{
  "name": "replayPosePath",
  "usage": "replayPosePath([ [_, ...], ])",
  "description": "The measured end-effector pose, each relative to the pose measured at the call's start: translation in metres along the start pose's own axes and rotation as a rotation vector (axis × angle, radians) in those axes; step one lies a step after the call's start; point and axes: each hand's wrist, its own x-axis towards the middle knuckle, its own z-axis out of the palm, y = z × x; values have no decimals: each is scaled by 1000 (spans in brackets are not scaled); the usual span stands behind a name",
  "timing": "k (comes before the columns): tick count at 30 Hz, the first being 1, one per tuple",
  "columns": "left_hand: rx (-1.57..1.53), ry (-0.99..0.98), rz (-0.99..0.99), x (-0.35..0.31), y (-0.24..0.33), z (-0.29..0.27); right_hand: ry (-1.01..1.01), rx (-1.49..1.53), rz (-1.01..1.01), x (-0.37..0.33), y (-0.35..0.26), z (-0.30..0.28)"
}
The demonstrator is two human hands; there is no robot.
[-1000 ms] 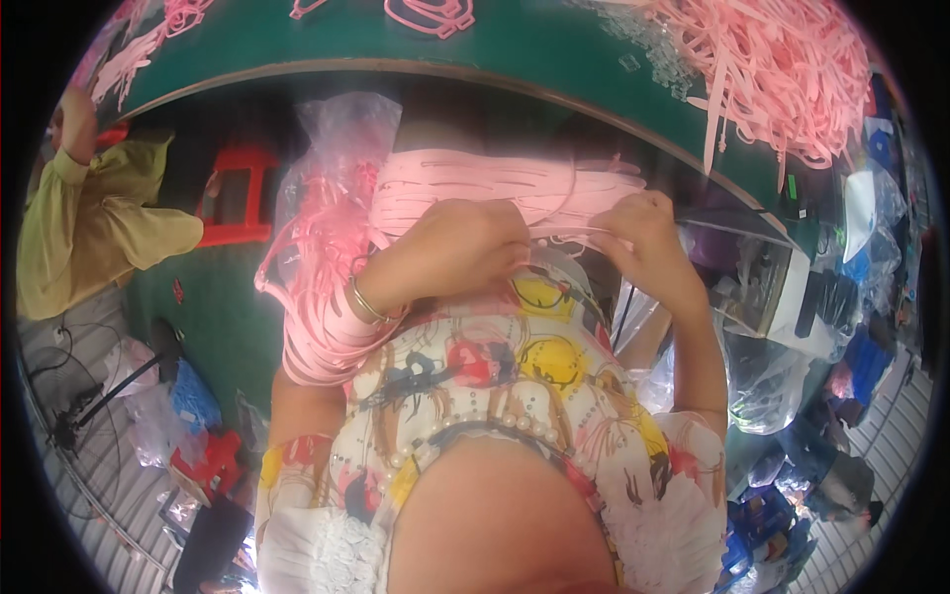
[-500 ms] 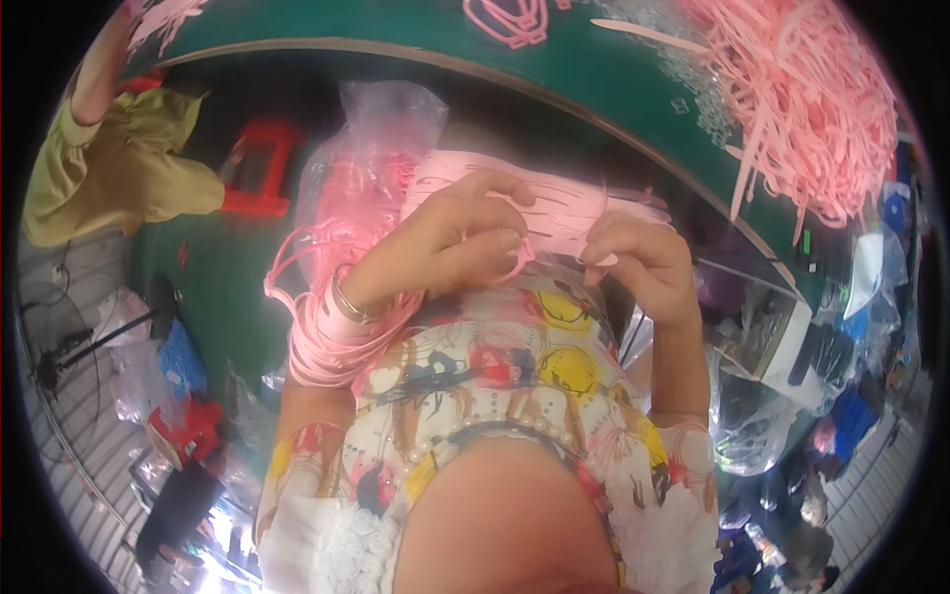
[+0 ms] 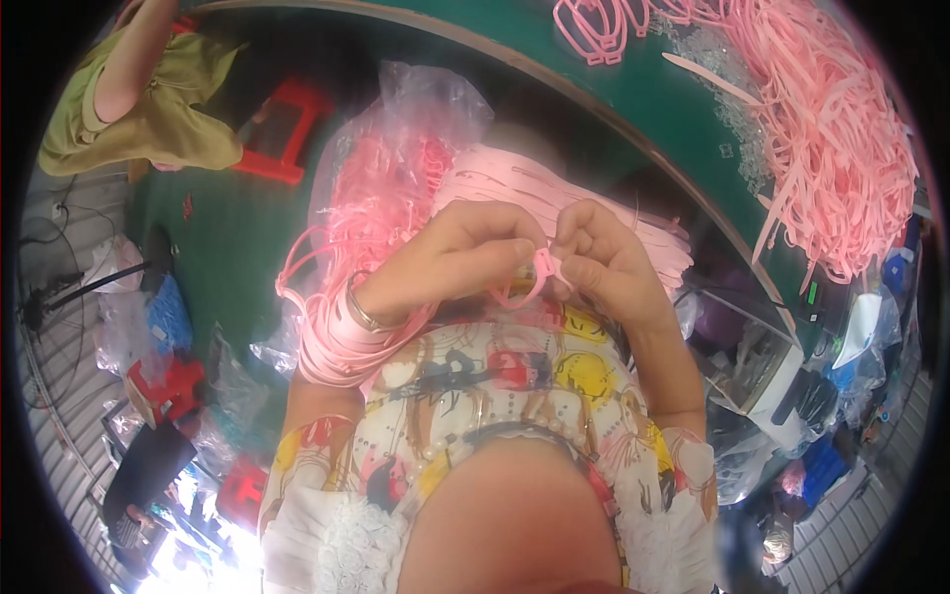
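Observation:
My left hand (image 3: 475, 252) and my right hand (image 3: 609, 262) meet fingertip to fingertip over my lap. Between them they pinch a thin pink strap (image 3: 542, 265), which has a small buckle-like piece and bends into a loop below the fingers. Many pink loops (image 3: 332, 332) hang around my left wrist and forearm, next to a bangle (image 3: 364, 312). Just beyond the hands lies a flat bundle of pink straps (image 3: 515, 176). To its left sits a clear plastic bag (image 3: 426, 94) filled with more pink pieces. My fingers partly cover the strap's ends.
A green table (image 3: 683, 129) curves across the far side, bearing a large heap of pink straps (image 3: 841, 148), small clear pieces (image 3: 727, 99) and some pink loops (image 3: 599, 30). At left are a red stool (image 3: 292, 129) and another person in an olive garment (image 3: 168, 129).
My hands, apart before, have come together at the strap, the right moving left toward the other. The view has shifted, showing more of the heap on the table.

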Motion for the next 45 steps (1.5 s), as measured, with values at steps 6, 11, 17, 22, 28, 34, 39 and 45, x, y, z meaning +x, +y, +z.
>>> replayPosePath([
  [6, -22, -48, -52, 1, -2, -5, -68, 27, 17, 3, -3, 1],
  [11, 34, -36, 29, 6, -8, -3, -17, -111, -67, 7, 1, 2],
  [17, 267, 66, 25, 12, -11, -3, 234, -1058, -413, 3, 4, 12],
  [22, 501, 157, 67, 22, -16, 2, 322, -1546, -802, 12, 6, 10],
  [28, 597, 200, 63, 29, -22, -7, 351, -1206, -711, 6, -6, 18],
  [34, 127, 159, -110, 7, 9, -7, 59, -282, -45, 33, 14, -50],
  [39, 123, 177, -104, 5, -4, -24, -63, -164, 4, 29, 17, -52],
  [45, 203, 184, -175, 6, 2, -11, -34, -377, -70, 18, -4, -43],
])
